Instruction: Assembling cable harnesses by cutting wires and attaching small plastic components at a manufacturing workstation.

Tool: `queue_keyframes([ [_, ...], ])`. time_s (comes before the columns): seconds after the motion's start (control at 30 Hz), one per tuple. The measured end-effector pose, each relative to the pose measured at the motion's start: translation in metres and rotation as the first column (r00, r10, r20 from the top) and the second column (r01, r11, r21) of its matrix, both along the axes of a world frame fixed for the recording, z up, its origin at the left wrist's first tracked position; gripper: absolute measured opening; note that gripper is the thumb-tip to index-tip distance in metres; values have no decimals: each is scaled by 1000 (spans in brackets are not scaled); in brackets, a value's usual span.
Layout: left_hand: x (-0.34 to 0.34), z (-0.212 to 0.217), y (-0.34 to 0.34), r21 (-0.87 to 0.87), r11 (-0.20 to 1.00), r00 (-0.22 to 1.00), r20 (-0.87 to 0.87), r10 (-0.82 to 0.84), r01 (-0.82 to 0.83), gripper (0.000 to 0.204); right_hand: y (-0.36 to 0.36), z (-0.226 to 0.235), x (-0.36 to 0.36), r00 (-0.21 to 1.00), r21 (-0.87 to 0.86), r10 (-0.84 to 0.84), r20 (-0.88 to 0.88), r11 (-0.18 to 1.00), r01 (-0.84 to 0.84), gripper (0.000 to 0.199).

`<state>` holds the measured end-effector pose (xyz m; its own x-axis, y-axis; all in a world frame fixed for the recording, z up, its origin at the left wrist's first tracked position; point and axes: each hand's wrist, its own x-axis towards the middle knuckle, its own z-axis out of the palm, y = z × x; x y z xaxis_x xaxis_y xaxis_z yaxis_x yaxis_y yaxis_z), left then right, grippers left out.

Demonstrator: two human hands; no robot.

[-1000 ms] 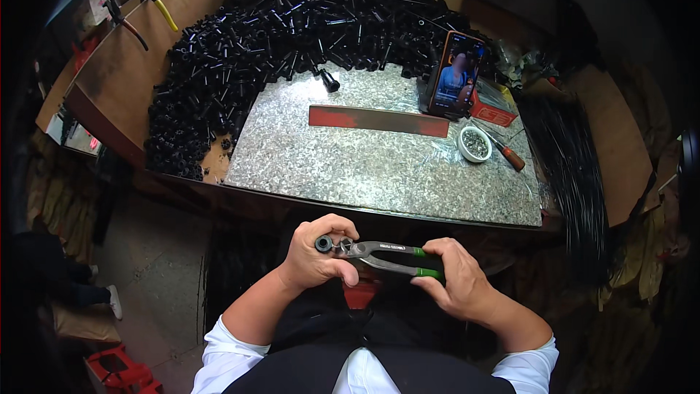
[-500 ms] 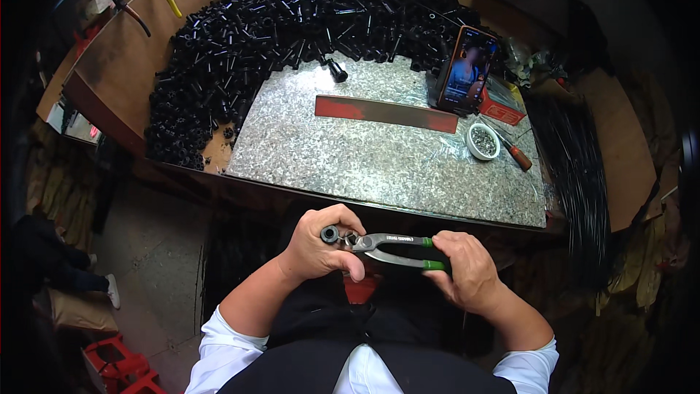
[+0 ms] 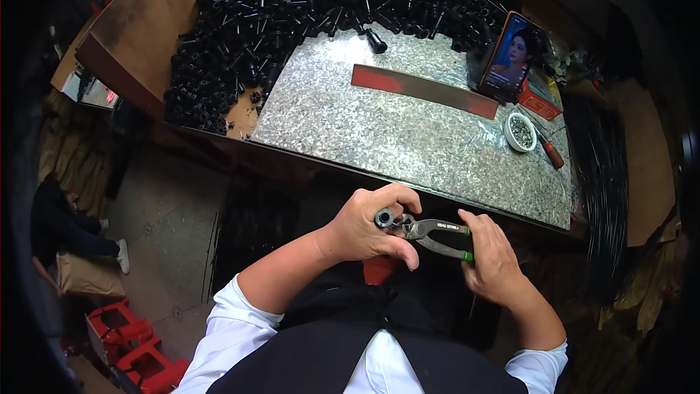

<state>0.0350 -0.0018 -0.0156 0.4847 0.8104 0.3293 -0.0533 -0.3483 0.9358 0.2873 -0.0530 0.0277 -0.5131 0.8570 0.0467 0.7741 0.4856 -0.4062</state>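
Observation:
My left hand [image 3: 370, 228] grips a short black tube [image 3: 384, 217] just in front of my chest, below the near edge of the stone slab [image 3: 364, 124]. The metal jaws of a pair of pliers [image 3: 436, 236] meet the tube's end. My right hand [image 3: 491, 255] is closed around the pliers' green-tipped handles. Both hands sit close together, over my dark vest.
A big heap of black tubes [image 3: 292, 7] rings the slab's far and left sides. On the slab lie a long red-ended metal bar [image 3: 423, 90], one loose tube [image 3: 375, 41], a propped phone [image 3: 510, 55], a small white bowl [image 3: 520, 132] and a screwdriver [image 3: 550, 152]. Red crates [image 3: 124, 335] stand on the floor.
The hands have stayed together on the tube and pliers. The view has tilted, so the slab sits a little differently in the picture.

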Motion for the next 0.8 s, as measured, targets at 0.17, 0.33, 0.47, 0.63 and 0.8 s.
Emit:
queue_keyframes([
  [0.17, 1, -4, -3, -9, 1000, 1000, 20, 7, -7, 78, 7, 5, -1, 983, -171, 136, -122, 973, -156, 66],
  [0.33, 0, -11, -2, 33, 997, 997, 34, 62, -63, 79, 8, 0, -3, 977, -367, 83, -195, 918, -151, 54],
  [0.47, 2, -9, -4, 43, 990, 989, 74, 128, -132, 80, 9, -8, -7, 970, -336, 58, -235, 932, -137, 39],
  [0.63, 3, -7, -7, 8, 988, 985, 89, 150, -151, 83, 11, -16, -13, 980, -337, -26, -196, 940, -42, 26],
  [0.8, 4, -7, -8, 59, 979, 979, 80, 189, -194, 72, 14, -28, -7, 985, -130, 26, -171, 990, -49, 23],
])
